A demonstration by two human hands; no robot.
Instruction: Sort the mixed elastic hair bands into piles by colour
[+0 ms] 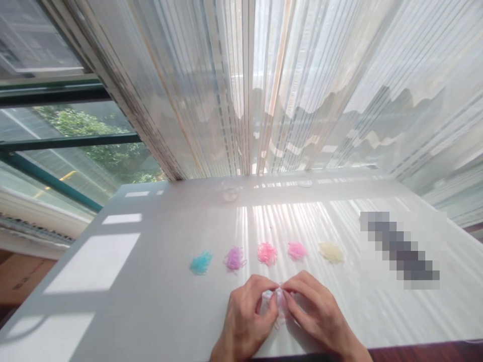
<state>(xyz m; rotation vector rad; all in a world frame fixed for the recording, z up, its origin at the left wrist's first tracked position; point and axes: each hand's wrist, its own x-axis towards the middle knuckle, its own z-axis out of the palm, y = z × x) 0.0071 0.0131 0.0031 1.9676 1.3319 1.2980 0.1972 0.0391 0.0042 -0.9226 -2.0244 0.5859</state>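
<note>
My left hand (249,311) and my right hand (317,306) meet low in the view, their fingertips pinched close together. Between and below them are pale pink, white and bluish small rubber bands (280,305), partly hidden by the fingers; exactly how each hand grips them is too small to make out. Just beyond my hands lies a row of small heaps of thin bands: a turquoise heap (201,262), a purple heap (234,258), a coral-pink heap (267,253), a pink heap (297,251) and a pale yellow heap (331,252).
The white table (158,301) carries a clear round container (230,192) and a flat clear disc (305,184) at its far side. A blurred-out dark item (402,251) lies right. Striped curtains (211,100) hang behind; a window (75,141) and cardboard box (22,276) are left.
</note>
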